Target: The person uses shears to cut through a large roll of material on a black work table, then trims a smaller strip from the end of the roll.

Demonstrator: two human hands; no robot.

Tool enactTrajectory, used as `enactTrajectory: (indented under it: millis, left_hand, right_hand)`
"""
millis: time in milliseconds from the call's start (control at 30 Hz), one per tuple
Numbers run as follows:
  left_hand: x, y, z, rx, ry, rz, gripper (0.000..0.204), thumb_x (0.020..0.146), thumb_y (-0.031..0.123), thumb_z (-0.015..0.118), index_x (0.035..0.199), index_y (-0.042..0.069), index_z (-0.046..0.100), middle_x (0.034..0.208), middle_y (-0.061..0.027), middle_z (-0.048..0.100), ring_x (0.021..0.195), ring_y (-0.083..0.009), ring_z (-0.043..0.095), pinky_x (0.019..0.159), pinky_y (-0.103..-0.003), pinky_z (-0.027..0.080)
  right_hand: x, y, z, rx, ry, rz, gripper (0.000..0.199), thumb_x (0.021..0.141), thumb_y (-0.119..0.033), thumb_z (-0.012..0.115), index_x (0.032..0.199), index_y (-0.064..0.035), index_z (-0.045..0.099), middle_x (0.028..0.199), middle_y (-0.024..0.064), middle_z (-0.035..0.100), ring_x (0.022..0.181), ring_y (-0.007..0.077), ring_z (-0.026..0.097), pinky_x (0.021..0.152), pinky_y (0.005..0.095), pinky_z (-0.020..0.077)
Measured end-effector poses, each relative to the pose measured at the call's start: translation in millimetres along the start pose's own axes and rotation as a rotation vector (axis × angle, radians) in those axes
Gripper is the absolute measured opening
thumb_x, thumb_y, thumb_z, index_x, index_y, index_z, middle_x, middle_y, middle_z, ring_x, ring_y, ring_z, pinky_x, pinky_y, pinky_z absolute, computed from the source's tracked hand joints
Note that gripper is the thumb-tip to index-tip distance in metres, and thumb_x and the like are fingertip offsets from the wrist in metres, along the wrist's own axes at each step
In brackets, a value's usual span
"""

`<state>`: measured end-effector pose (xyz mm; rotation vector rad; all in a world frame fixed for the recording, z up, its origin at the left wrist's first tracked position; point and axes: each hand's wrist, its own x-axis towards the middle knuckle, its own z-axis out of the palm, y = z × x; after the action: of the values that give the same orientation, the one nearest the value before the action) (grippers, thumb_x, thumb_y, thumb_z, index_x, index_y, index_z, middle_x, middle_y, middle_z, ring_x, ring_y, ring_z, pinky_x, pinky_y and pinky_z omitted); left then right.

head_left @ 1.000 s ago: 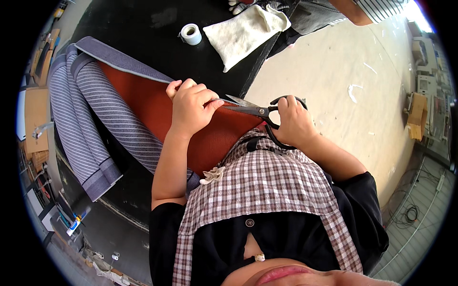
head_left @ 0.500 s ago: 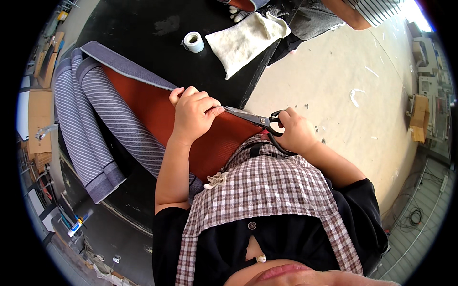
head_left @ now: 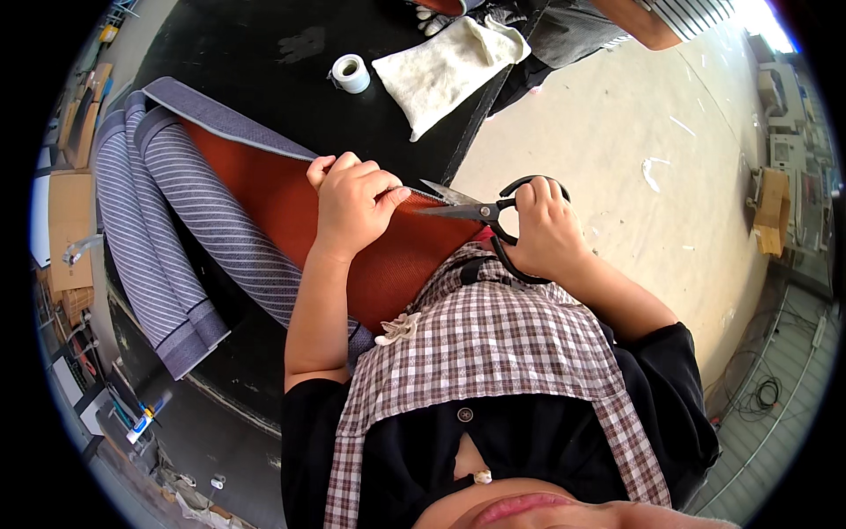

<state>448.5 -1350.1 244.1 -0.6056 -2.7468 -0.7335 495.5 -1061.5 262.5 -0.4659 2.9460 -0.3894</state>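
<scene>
My left hand (head_left: pixel 357 201) pinches the edge of a mat (head_left: pixel 256 196) that has a rust-red underside and a grey-blue border. In my right hand (head_left: pixel 548 227) is a pair of black-handled scissors (head_left: pixel 480 212). Their blades are spread apart around the mat's edge, just right of my left fingertips. From my lap the mat stretches away to the far left, over the black table. Beside it lie several rolled mats (head_left: pixel 159 238) with grey-blue and white stripes.
On the black table (head_left: pixel 256 48) stand a white tape roll (head_left: pixel 351 74) and a cream cloth bag (head_left: pixel 449 70). Another person's arm (head_left: pixel 636 22) shows at the top right. White scraps (head_left: pixel 652 174) lie on the pale floor, with a cardboard box (head_left: pixel 773 212) at far right.
The scissor blades have opened from nearly closed, and my right hand has spread the handles. My left hand keeps its pinch on the mat's edge. The view has shifted slightly.
</scene>
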Motion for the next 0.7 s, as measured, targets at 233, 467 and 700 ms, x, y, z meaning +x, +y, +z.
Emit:
enactTrajectory:
  millis: [233,467,700]
  left_hand:
    - [-0.7,-0.5,1.1,0.002,-0.009,0.002,0.02,0.082,0.033,0.079,0.07,0.018,0.071,0.065,0.0063,0.057,0.077,-0.0165,0.053,0.094,-0.041,0.029]
    - [-0.6,-1.4,0.9,-0.011,-0.021,0.0,0.02,0.083,0.032,0.078,0.07,0.018,0.071,0.065,0.0063,0.058,0.077,-0.0165,0.053,0.094,-0.041,0.029]
    - [-1.2,-3.1,-0.8,-0.018,-0.047,-0.022,0.019,0.082,0.029,0.079,0.069,0.018,0.072,0.066,0.0075,0.061,0.077,-0.0163,0.054,0.095,-0.041,0.029]
  right_hand:
    - [3.6,-3.9,0.9,-0.005,-0.084,0.032,0.07,0.074,-0.054,0.083,0.105,0.0034,0.057,0.105,0.019,0.057,0.1,0.035,0.063,0.08,0.0446,0.0565]
    - [6.2,-1.0,-0.3,0.021,-0.233,0.081,0.07,0.082,-0.057,0.076,0.108,0.0054,0.058,0.106,0.0232,0.06,0.095,0.0398,0.067,0.08,0.0466,0.0582]
    - [10.2,-2.7,-2.3,0.068,-0.344,0.136,0.074,0.084,-0.064,0.072,0.107,0.0048,0.06,0.107,0.0251,0.062,0.095,0.041,0.07,0.081,0.0459,0.0593]
